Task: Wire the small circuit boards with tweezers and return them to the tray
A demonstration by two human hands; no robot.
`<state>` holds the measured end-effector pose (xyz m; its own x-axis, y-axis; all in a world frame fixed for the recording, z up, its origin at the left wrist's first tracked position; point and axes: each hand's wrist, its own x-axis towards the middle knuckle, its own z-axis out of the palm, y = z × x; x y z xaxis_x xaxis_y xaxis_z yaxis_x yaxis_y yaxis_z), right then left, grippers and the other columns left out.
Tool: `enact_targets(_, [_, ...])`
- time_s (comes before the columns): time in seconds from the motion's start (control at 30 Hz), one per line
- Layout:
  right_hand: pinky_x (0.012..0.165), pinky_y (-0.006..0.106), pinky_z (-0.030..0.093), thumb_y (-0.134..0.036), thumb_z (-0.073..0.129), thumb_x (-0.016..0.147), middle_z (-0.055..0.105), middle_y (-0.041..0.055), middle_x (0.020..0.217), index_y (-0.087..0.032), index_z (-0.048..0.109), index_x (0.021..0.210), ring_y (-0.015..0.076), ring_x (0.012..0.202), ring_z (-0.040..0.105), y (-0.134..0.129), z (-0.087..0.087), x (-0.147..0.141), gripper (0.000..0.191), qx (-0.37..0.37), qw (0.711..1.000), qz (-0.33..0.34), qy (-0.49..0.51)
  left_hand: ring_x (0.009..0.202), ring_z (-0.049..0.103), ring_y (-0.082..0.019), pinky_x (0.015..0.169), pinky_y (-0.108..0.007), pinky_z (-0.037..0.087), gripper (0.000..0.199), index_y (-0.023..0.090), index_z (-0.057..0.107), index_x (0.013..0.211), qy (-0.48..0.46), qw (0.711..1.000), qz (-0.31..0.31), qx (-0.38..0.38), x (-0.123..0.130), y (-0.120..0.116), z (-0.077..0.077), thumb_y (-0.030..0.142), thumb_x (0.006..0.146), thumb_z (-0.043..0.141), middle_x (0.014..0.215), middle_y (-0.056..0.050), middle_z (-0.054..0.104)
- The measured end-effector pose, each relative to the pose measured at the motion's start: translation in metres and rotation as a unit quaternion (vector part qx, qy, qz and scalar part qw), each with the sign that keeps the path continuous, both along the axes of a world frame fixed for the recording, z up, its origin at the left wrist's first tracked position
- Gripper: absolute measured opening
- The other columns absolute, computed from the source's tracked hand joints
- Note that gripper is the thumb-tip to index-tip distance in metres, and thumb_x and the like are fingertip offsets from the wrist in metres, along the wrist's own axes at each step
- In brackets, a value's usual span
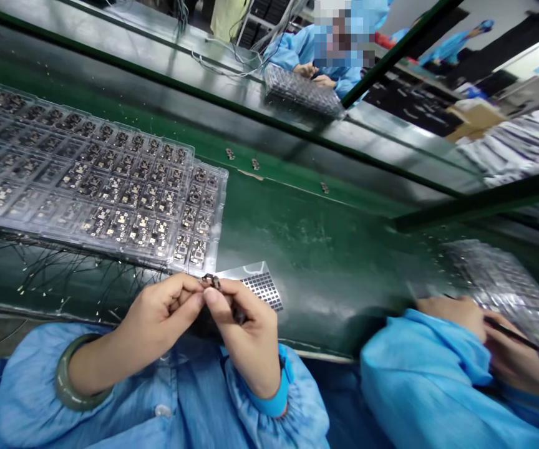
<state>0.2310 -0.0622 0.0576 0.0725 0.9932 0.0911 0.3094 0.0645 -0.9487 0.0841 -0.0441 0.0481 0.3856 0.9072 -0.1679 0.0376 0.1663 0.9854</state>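
Between my two hands is a small dark circuit board point(212, 282), held up near the bench's front edge. My right hand point(246, 312) pinches it between thumb and forefinger. My left hand point(164, 308) is closed, its thumb and forefinger pressed together at the board's left side; what exactly they grip is too small to make out. Just behind my right hand lies a clear sheet with rows of black rectangular stickers point(266, 288). Clear plastic trays point(223, 193) filled with small circuit boards spread across the bench to the left.
Thin black wires point(77, 265) lie along the trays' front side. Loose boards point(255, 164) rest near the back of the green bench point(316, 249). At right, a co-worker's hands point(456, 315) work beside more trays point(508, 287). Another person point(288, 50) sits across, behind a green rail point(232, 103).
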Motion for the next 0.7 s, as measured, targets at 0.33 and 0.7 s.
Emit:
enact_targets(0.33, [0.051, 0.021, 0.041, -0.036, 0.053, 0.092, 0.061, -0.0035, 0.059, -0.022, 0.058, 0.090, 0.0094, 0.052, 0.056, -0.007, -0.007, -0.005, 0.014, -0.052, 0.986, -0.027, 0.157, 0.049, 0.043, -0.007, 0.047, -0.018, 0.036, 0.023, 0.015, 0.057, 0.080, -0.041, 0.999, -0.011, 0.006, 0.003, 0.000, 0.006, 0.031, 0.093, 0.047, 0.063, 0.002, 0.055])
enact_targets(0.7, [0.052, 0.021, 0.043, -0.035, 0.052, 0.093, 0.059, -0.0042, 0.060, -0.024, 0.058, 0.094, 0.0090, 0.049, 0.050, -0.012, -0.016, -0.008, 0.013, -0.029, 0.988, -0.052, 0.140, 0.052, 0.049, -0.008, 0.044, -0.019, 0.032, 0.019, 0.015, 0.056, 0.095, -0.073, 0.997, -0.006, -0.031, 0.005, -0.002, 0.000, 0.033, 0.093, 0.050, 0.068, 0.001, 0.061])
